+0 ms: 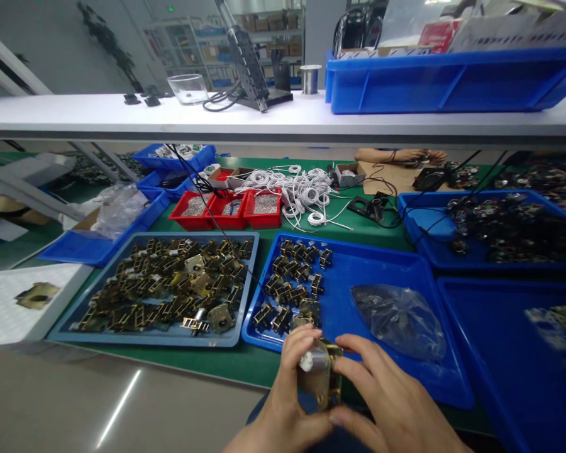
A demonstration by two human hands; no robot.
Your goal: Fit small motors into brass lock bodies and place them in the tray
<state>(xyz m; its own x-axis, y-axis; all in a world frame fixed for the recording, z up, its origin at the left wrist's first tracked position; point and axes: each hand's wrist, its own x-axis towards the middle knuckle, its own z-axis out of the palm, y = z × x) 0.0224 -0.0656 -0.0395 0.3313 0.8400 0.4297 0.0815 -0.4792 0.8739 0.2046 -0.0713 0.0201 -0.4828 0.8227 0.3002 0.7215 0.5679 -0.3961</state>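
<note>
Both my hands hold one small brass-coloured metal part (321, 377) with a white cylinder at its top, near the bottom middle of the view. My left hand (287, 402) pinches its left side with thumb and fingers. My right hand (387, 396) wraps over its right side, thumb under it. The part hovers over the near rim of a blue tray (382, 270) that carries rows of similar parts (292, 286) and a dark plastic bag (399, 318).
A grey-blue tray (75, 314) left of it is full of brass parts. Red bins (229, 211) and white cable coils (302, 189) lie behind. More blue trays (500, 302) stand at right. A white shelf (170, 116) spans above. Another person's hands (405, 155) rest at the far side.
</note>
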